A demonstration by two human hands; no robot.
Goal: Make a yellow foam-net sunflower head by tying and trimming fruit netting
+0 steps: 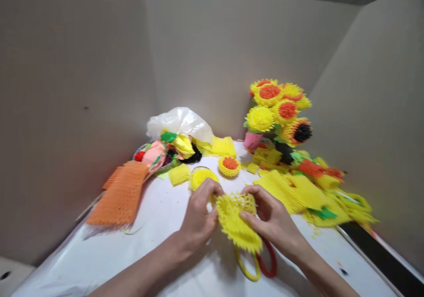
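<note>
Both my hands grip one piece of yellow foam netting (236, 219) above the white table (159, 244). My left hand (199, 213) pinches its left edge with curled fingers. My right hand (270, 215) holds the right side, thumb laid across the net. Under the net lie a yellow ring (245, 270) and a red ring (270, 261), which look like scissor handles; the blades are hidden.
An orange foam net sheet (121, 194) lies at the left. Behind are a plastic bag (179, 122), coloured scraps, a small finished flower (229, 166) and a pot of foam sunflowers (278, 109). Yellow net sheets (298, 191) pile up at the right. Partition walls close in.
</note>
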